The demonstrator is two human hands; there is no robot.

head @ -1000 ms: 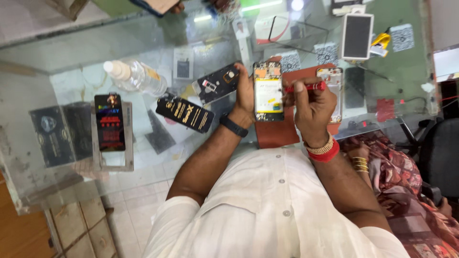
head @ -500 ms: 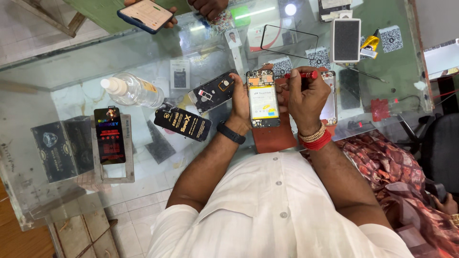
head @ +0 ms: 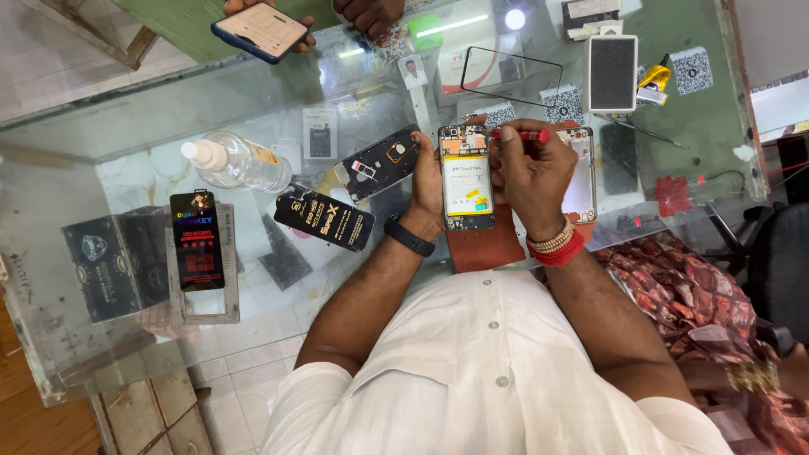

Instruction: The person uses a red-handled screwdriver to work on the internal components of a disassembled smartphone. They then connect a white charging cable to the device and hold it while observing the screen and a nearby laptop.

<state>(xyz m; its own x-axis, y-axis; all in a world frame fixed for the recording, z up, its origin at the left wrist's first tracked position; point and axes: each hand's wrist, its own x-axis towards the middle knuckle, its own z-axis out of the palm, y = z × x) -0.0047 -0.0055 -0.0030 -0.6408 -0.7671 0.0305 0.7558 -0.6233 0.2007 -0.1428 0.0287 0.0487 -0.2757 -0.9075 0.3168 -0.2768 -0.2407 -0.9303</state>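
Opened smartphone with back cover off (head: 468, 181): upright rectangle, centre of frame, white-and-yellow battery exposed, circuit board at top end, resting over brown mat on glass counter. Red-handled screwdriver (head: 521, 134): lies horizontal across phone's upper right corner, tip pointing left at board.

A clear plastic bottle (head: 232, 162) with a white cap is lying on its side toward the left part of the glass counter (head: 101, 143). Just right of it a black phone back cover (head: 377, 163) is resting tilted, with a black packet (head: 324, 218) below it. A black card in a clear stand (head: 199, 244) is sitting near the counter's left end. A bare screen glass (head: 510, 74) and a grey sponge block (head: 612, 72) are lying along the far edge. Another person's hand is holding a blue-cased phone (head: 259, 30) beyond the far left corner.
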